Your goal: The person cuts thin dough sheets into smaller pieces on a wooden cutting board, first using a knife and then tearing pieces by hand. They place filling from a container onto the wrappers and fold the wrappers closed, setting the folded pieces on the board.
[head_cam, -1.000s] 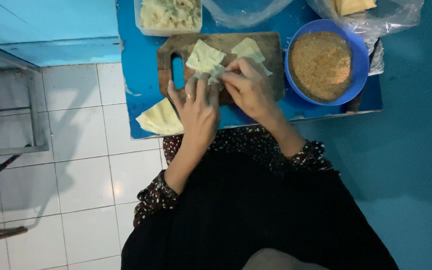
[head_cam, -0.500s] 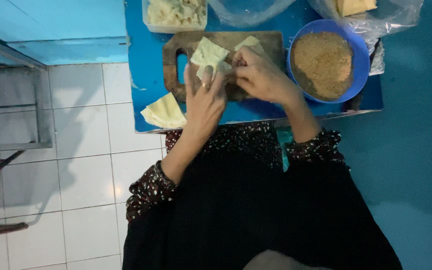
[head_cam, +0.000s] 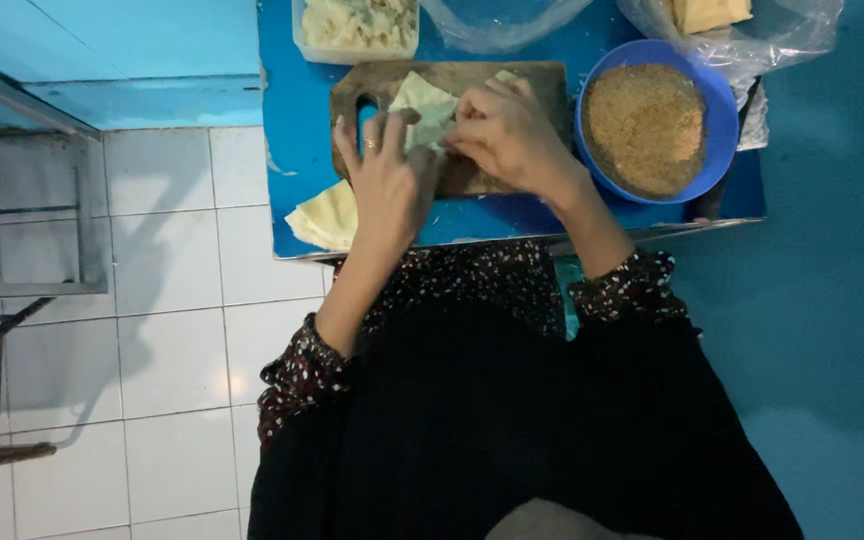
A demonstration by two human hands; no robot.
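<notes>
Both hands meet over the wooden cutting board (head_cam: 512, 170), left hand (head_cam: 387, 185) and right hand (head_cam: 507, 135) pinching the pale folded pastry wrapper (head_cam: 422, 105), its point facing away, fingers curled closed on it

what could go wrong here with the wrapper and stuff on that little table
The stack of wrappers overhangs the blue table at its front edge and might slide off. The left hand and right hand pinch a thin wrapper over the cutting board; it may tear. The crumb bowl sits close enough to be knocked.
</notes>
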